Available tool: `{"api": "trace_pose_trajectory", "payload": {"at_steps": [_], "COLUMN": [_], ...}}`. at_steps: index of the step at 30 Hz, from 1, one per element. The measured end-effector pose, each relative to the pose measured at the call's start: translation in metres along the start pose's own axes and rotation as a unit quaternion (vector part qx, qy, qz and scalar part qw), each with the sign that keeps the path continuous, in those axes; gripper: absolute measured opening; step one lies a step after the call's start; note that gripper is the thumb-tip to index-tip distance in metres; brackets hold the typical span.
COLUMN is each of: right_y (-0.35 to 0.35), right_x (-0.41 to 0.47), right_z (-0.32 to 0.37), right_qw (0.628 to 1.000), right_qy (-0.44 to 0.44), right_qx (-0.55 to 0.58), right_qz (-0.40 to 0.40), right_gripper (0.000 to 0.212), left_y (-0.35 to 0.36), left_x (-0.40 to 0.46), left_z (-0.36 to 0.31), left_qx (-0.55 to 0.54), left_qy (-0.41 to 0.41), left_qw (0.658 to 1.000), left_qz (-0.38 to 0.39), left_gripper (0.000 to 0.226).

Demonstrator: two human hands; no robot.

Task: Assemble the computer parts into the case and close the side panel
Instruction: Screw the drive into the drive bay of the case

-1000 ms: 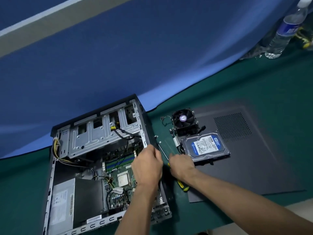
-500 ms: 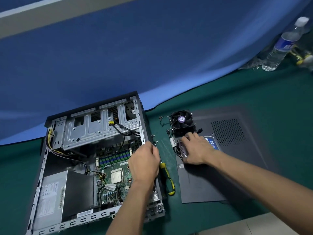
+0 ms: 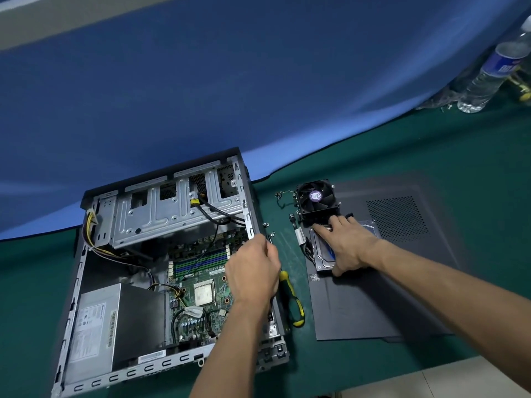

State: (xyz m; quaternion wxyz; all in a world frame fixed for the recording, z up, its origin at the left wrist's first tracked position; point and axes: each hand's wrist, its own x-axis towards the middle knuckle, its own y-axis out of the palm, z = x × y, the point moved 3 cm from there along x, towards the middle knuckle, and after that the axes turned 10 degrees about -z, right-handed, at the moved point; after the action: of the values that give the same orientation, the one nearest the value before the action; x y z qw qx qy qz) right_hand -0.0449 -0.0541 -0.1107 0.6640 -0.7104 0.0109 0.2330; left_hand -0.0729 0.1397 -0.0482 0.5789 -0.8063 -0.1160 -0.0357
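The right hand (image 3: 349,248) lies on the hard drive (image 3: 324,254), with its fingers spread over the top and its thumb at the near edge, so it grips the drive from above. The fingertips reach to the base of the CPU cooler (image 3: 316,201), a black fan with a purple sticker in the middle, which stands just behind the drive. Both the drive and the cooler rest on the dark side panel (image 3: 388,297), and this panel lies flat on the green desk (image 3: 431,139), to the right of the case.

The left hand (image 3: 253,271) is at the right edge of the open computer case (image 3: 161,254), with the fingers curled over the metal rim; I cannot tell if it really holds the rim or only rests on it. Inside the case one sees the motherboard (image 3: 201,282) with the bare processor (image 3: 204,293), the grey power supply (image 3: 97,323) at the near left, and the metal drive cage (image 3: 172,214) at the far side.

Between the case and the panel a screwdriver (image 3: 290,300) with a yellow and black handle lies on the desk, with a few small screws (image 3: 268,229) near it. A water bottle (image 3: 494,67) stands at the far right, before a blue backdrop (image 3: 230,96).
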Motion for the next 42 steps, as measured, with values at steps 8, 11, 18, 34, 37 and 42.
{"api": "trace_pose_trajectory", "payload": {"at_steps": [8, 11, 18, 34, 37, 42], "right_y": [-0.05, -0.077, -0.126, -0.195, -0.207, -0.228], "right_x": [-0.029, -0.044, -0.064, -0.045, -0.044, -0.033], "right_z": [0.002, -0.001, 0.016, 0.087, 0.089, 0.123], "right_qw": [0.976, 0.855, 0.51, 0.603, 0.66, 0.741], "right_qy": [0.055, 0.128, 0.085, 0.142, 0.146, 0.097], "right_qx": [0.197, 0.497, 0.856, 0.775, 0.723, 0.655], "right_qz": [-0.068, -0.068, -0.008, -0.122, -0.14, -0.115], "right_gripper": [0.117, 0.109, 0.036, 0.04, 0.034, 0.039], "left_y": [0.001, -0.009, -0.051, -0.151, -0.177, -0.202], "left_x": [0.001, -0.001, 0.009, 0.039, 0.055, 0.076], "left_z": [0.002, -0.009, -0.03, 0.002, 0.021, 0.043], "left_qx": [0.0, 0.073, -0.064, -0.442, -0.381, -0.342], "left_qy": [0.003, 0.072, 0.003, -0.272, -0.196, -0.115], "left_qw": [1.0, 0.995, 0.997, 0.855, 0.901, 0.913], "left_qz": [-0.002, 0.009, 0.048, 0.01, 0.066, 0.19], "left_gripper": [0.039, 0.023, 0.035, 0.045, 0.038, 0.039]}}
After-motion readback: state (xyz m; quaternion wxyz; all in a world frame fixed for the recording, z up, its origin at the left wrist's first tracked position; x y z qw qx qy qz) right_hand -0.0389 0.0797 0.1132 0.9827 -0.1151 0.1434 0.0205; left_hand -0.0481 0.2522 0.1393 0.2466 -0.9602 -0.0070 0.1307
